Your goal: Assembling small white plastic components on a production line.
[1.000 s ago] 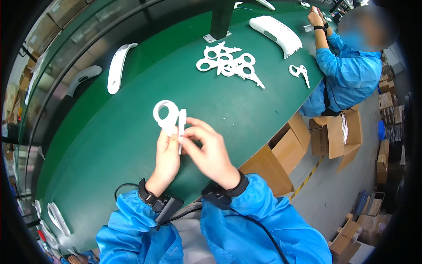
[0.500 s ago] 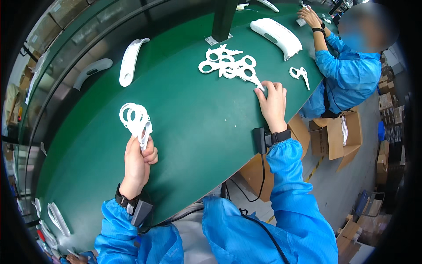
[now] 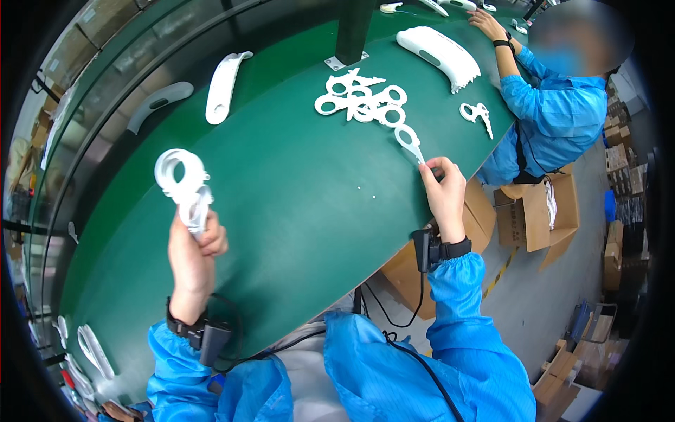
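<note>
My left hand (image 3: 193,257) is closed round a small stack of white plastic ring-ended parts (image 3: 184,176), their rings pointing up and away from me. Between the thumb and fingers of my right hand (image 3: 445,190) is the narrow end of one white ring-ended plastic part (image 3: 409,143), its ring toward the far side. Just beyond it lies a loose pile of similar white parts (image 3: 360,98) on the green table (image 3: 302,197). Another white ring-ended part (image 3: 478,116) rests by itself to the right of the pile.
Long curved white housings (image 3: 439,56) lie at the far side, with a slimmer white shell (image 3: 226,88) at the far left. A dark post (image 3: 353,32) rises from the table. A co-worker in blue (image 3: 555,126) sits at right, near an open cardboard box (image 3: 555,218).
My right hand has drawn one white part off the pile, toward me. My left hand has moved left with its stack, turning it. The co-worker's hand has shifted.
</note>
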`<state>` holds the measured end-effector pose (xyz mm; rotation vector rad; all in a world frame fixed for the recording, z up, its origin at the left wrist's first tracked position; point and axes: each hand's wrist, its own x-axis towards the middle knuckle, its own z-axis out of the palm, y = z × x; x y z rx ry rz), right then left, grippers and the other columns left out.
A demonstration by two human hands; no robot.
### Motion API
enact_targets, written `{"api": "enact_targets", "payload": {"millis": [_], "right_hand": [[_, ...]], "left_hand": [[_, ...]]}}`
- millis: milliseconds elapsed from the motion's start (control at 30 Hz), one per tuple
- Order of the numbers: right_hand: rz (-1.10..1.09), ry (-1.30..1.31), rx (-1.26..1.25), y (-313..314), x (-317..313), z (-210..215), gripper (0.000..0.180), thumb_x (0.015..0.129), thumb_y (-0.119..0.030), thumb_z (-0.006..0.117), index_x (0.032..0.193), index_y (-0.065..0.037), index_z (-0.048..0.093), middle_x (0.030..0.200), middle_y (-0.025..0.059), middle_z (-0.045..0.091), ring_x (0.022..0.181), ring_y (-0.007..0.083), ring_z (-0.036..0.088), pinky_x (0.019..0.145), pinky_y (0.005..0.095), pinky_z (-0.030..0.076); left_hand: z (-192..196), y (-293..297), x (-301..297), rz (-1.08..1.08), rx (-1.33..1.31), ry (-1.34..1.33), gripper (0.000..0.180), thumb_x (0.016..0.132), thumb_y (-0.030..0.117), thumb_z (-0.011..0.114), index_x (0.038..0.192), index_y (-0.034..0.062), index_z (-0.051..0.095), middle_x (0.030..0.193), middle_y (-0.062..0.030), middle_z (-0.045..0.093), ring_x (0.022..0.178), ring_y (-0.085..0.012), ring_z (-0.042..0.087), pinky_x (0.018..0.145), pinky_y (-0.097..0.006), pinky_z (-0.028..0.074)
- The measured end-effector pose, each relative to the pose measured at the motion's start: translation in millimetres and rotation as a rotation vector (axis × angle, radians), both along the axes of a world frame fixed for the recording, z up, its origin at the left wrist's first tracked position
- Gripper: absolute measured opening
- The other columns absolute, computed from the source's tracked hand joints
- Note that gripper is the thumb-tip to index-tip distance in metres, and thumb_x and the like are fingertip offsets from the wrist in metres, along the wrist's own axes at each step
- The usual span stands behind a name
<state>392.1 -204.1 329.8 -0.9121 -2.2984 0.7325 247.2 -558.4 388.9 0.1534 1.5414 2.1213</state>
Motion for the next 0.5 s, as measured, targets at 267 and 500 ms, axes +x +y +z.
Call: {"api": "enact_targets", "payload": {"millis": [267,500], "right_hand": [[0.078,0.129,-0.357,1,7,1,0.015,0.084,-0.013,0.069,0.085,0.002,0.065,0.072,0.0023,0.063,0.067,0.0088,0.054,0.061,0.0251,0.044],[0.450,0.106,-0.164,-90,7,43,0.010,0.079,-0.006,0.070,0.084,-0.003,0.062,0.073,0.0028,0.062,0.068,0.0151,0.058,0.064,0.0288,0.045]], "left_hand": [[-21,78,49,-0.226,0.074,-0.100,0.032,0.096,0.035,0.056,0.109,0.0106,0.040,0.069,0.0050,0.030,0.054,-0.0056,0.028,0.050,-0.023,0.025],[-49,148,58,-0.158,-0.018,-0.034,0.045,0.085,0.026,0.073,0.112,0.0029,0.045,0.086,0.0018,0.046,0.060,-0.0031,0.042,0.046,-0.022,0.033]]}}
